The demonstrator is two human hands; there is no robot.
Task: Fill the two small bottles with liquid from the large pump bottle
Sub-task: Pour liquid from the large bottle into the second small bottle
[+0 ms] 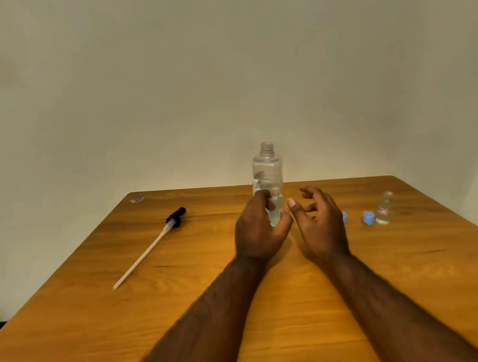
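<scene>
A large clear bottle (267,169) stands uncapped at the far middle of the wooden table (184,289). Its black pump head with a long white tube (153,246) lies to the left. My left hand (259,231) grips a small clear bottle (276,206) upright in front of the large one. My right hand (320,222) hovers just right of it, fingers loosely curled and holding nothing. A second small clear bottle (384,208) with some liquid stands open at the right. One blue cap (368,218) sits beside it; another blue cap (345,217) peeks out behind my right hand.
A pale wall rises behind the table's far edge. A small scrap (137,200) lies at the far left corner. Bare wood spreads across the near half of the table under my forearms.
</scene>
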